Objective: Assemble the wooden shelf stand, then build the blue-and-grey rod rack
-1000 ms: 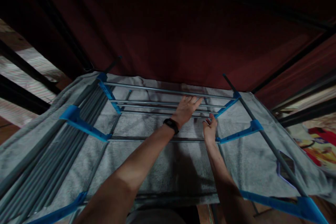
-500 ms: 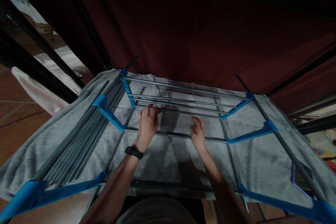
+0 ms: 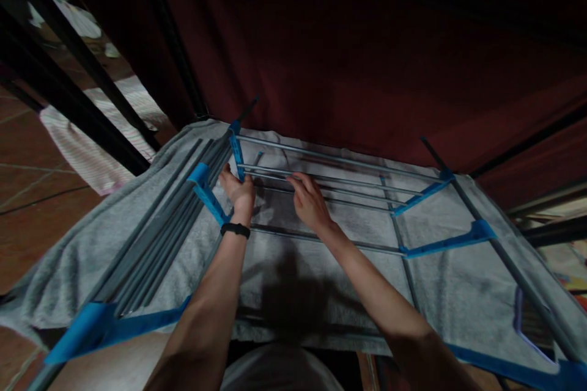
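Observation:
A rack of grey metal rods (image 3: 330, 156) and blue plastic brackets (image 3: 431, 247) lies before me. My left hand (image 3: 239, 197), with a black band on the wrist, is at the far left blue bracket (image 3: 237, 148); its fingers and thumb lie on either side of the bracket's lower end. My right hand (image 3: 310, 203) reaches across to the left, its fingertips pinched on a thin metal rod (image 3: 270, 171) that runs from that bracket. Several loose grey tubes (image 3: 169, 244) lie side by side to the left of my left hand.
A grey fleece blanket (image 3: 458, 293) covers the surface under the rack. Behind it hangs a dark red cloth (image 3: 343, 73). Black poles (image 3: 82, 55) and a striped cloth (image 3: 105, 134) are at the left. A purple-edged flat object (image 3: 520, 317) lies at the right.
My left hand has moved left to the far left bracket. The right hand has swung left and now touches a thin rod. The view has shifted slightly.

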Available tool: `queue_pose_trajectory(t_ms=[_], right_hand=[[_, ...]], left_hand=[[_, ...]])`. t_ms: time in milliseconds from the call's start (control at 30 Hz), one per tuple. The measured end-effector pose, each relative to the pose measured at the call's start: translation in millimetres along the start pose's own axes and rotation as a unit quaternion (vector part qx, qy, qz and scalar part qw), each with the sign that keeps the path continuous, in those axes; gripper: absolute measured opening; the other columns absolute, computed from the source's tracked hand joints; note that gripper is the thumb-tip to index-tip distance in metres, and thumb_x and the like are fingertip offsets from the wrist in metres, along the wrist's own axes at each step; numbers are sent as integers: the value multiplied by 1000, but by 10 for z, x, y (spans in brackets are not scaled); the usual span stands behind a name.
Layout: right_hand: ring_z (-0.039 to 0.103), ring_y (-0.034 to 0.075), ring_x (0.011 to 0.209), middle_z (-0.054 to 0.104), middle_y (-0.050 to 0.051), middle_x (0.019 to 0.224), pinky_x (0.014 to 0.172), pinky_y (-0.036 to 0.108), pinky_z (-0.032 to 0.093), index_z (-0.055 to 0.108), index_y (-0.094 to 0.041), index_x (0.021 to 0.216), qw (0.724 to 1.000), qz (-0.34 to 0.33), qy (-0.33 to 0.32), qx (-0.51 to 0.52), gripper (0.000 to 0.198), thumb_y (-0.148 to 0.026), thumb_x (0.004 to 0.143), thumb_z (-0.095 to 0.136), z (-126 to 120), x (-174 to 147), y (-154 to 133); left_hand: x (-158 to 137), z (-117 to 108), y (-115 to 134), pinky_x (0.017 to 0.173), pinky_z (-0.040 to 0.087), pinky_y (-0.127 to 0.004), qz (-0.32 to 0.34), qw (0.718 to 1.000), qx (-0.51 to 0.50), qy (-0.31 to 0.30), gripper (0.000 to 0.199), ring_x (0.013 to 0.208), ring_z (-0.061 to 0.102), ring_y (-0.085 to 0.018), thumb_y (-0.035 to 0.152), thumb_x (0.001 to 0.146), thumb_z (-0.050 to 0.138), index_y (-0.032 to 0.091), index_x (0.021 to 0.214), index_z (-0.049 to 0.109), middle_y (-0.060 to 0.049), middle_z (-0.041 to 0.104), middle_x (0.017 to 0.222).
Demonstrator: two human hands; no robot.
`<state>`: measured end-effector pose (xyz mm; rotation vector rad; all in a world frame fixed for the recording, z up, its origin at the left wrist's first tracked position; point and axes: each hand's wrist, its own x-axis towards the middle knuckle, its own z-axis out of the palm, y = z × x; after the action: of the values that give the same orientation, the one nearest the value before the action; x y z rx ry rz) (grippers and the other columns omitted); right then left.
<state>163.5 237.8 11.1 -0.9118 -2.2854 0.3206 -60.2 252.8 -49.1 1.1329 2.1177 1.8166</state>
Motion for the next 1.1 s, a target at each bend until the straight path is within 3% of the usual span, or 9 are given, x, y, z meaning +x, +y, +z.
queue_pose_trajectory(t_ms=[100, 233, 367, 700, 900, 1100], right_hand=[[46, 22, 133, 51, 11, 141, 115, 39, 38, 56, -19, 137, 999, -22, -27, -16, 52, -5, 90, 37, 92, 273, -81], [47, 22, 130, 52, 11, 141, 114, 39, 37, 54, -19, 138, 997, -41, -61, -35, 50, -6, 93, 37, 237, 600, -154], [50, 23, 126, 54, 12, 138, 111, 39, 39, 53, -17, 138, 991, -60, -106, -59, 48, -7, 94, 37, 394, 873, -230], [66, 22, 98, 58, 11, 130, 86, 36, 52, 58, -22, 127, 972, -39, -208, -107, 36, -30, 106, 30, 626, 1253, -379], [68, 22, 96, 62, 11, 126, 81, 34, 53, 57, -22, 125, 962, -58, -221, -149, 36, -39, 106, 32, 645, 1357, -369], [69, 25, 95, 70, 9, 114, 80, 36, 51, 57, -27, 129, 959, -67, -232, -147, 39, -37, 106, 27, 641, 1377, -373]], left_hand=[[104, 76, -46, 117, 32, -50, -46, 997, 8, 67, 53, 132, 47, -32, 15, 72, 68, 16, 121, 49, -17, 54, 129], [192, 134, -52, 115, 37, -44, -35, 997, -29, 59, 53, 126, 54, -27, 14, 71, 66, 17, 122, 53, -14, 59, 129], [271, 174, -44, 99, 50, -35, -37, 995, -87, 36, 52, 104, 64, -21, 12, 70, 60, 17, 121, 55, -9, 66, 113], [341, 215, -84, 78, 51, -28, -41, 993, -113, 19, 21, 77, 56, -16, 24, 70, 60, 20, 91, 56, -1, 62, 81], [316, 268, -80, 77, 52, -31, -33, 988, -153, 10, 11, 75, 57, -17, 25, 76, 54, 20, 86, 54, -2, 59, 77], [344, 251, -66, 87, 53, -33, -47, 984, -170, 4, 25, 89, 64, -20, 16, 71, 52, 21, 95, 56, -5, 67, 91]])
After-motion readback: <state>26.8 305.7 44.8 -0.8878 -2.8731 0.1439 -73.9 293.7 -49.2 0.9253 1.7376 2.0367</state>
